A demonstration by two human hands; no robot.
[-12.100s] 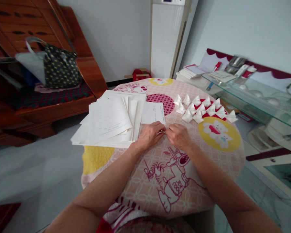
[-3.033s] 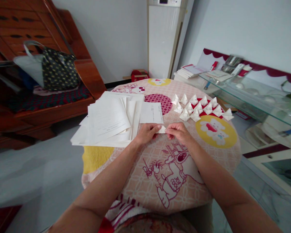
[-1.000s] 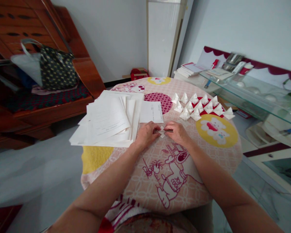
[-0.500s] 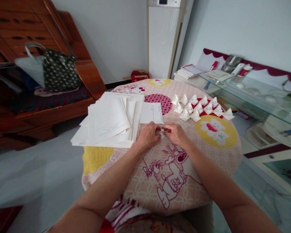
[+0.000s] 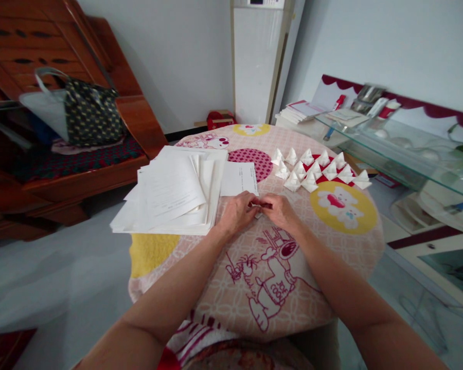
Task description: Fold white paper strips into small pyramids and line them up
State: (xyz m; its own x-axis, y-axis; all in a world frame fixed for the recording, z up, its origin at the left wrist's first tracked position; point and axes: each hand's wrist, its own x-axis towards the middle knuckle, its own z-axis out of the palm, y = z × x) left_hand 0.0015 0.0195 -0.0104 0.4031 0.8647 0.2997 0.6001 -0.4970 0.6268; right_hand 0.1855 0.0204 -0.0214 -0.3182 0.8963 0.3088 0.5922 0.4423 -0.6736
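My left hand [image 5: 237,211] and my right hand [image 5: 281,210] meet over the middle of the round table [image 5: 343,257], fingers pinched on a small folded piece of white paper [image 5: 257,210] that is almost hidden between them. A single white sheet [image 5: 239,178] lies just beyond my fingers. To the left sits a thick stack of white paper [image 5: 173,194]. Several small folded paper shapes [image 5: 316,169] stand in rows at the far right of the table.
A pink cartoon-print cloth [image 5: 270,288] covers the table. A wooden bench [image 5: 81,169] with a spotted bag [image 5: 90,113] stands to the left. A glass shelf [image 5: 409,149] with books and small items runs along the right. A white cabinet [image 5: 254,56] stands behind.
My hands have closed in over the small paper piece, which showed more plainly three seconds ago. They stay together at the same spot; the view shifts slightly.
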